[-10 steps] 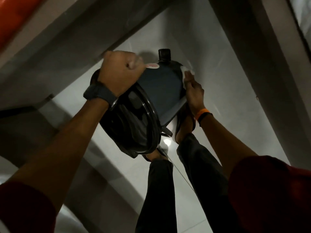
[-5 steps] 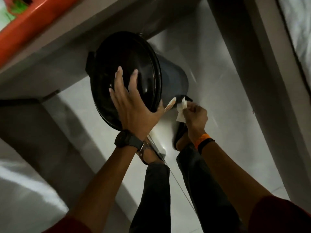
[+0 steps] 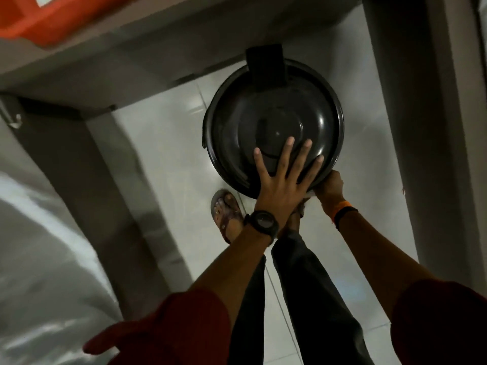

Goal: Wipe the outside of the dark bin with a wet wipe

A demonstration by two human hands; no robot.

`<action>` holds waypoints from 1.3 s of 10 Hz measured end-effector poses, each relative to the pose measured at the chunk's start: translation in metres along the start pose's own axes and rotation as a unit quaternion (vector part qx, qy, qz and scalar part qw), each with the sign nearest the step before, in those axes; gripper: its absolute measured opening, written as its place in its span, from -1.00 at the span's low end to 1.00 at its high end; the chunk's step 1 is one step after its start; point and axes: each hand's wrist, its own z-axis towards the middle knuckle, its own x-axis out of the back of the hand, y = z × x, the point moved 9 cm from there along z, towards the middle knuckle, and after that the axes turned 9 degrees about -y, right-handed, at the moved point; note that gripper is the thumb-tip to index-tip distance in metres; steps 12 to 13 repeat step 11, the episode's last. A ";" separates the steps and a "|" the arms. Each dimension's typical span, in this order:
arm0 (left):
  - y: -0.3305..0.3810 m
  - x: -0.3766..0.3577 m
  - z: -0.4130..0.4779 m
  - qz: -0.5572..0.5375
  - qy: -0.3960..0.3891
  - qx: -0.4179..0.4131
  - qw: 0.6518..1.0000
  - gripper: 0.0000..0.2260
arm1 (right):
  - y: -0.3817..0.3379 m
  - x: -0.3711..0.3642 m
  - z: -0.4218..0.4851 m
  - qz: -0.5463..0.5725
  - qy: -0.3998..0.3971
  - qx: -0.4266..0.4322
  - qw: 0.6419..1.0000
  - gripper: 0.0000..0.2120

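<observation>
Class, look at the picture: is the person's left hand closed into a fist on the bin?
No. The left hand lies flat with fingers spread on the dark bin lid.

The person's left hand (image 3: pixel 283 185) is pressing flat, fingers spread, on the round lid of the dark bin (image 3: pixel 274 127), seen from above over a pale tiled floor (image 3: pixel 163 143). Just right of that palm, the right hand (image 3: pixel 329 187) is curling under the bin's near rim, its grasp hidden. A sandalled foot (image 3: pixel 226 212) is standing left of the left wrist.
</observation>
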 end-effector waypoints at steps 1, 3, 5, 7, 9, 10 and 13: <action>0.003 -0.008 -0.001 -0.033 -0.015 0.033 0.999 -0.24 | 0.006 0.016 -0.009 -0.071 0.021 0.032 0.997 -0.76; -0.033 0.050 -0.008 -0.118 -0.007 0.092 0.989 -0.19 | 0.015 0.051 -0.059 -0.065 -0.009 0.070 0.995 -0.75; -0.130 0.188 -0.026 -0.115 0.115 0.145 0.976 -0.34 | -0.025 0.086 -0.130 -0.039 -0.020 0.117 0.992 -0.91; -0.200 0.253 -0.020 -0.069 0.120 0.197 0.971 -0.38 | -0.075 0.060 -0.152 -0.082 -0.023 0.188 0.978 -0.87; -0.254 0.276 0.000 -0.075 0.117 0.242 0.960 -0.36 | -0.173 -0.008 -0.120 -0.224 -0.053 0.313 0.921 -0.70; -0.262 0.274 0.009 -0.070 0.096 0.249 0.961 -0.31 | -0.198 -0.029 -0.098 -0.286 -0.058 0.316 0.903 -0.65; -0.261 0.275 0.014 -0.043 0.100 0.248 0.963 -0.23 | -0.196 -0.038 -0.081 -0.402 -0.056 0.308 0.860 -0.62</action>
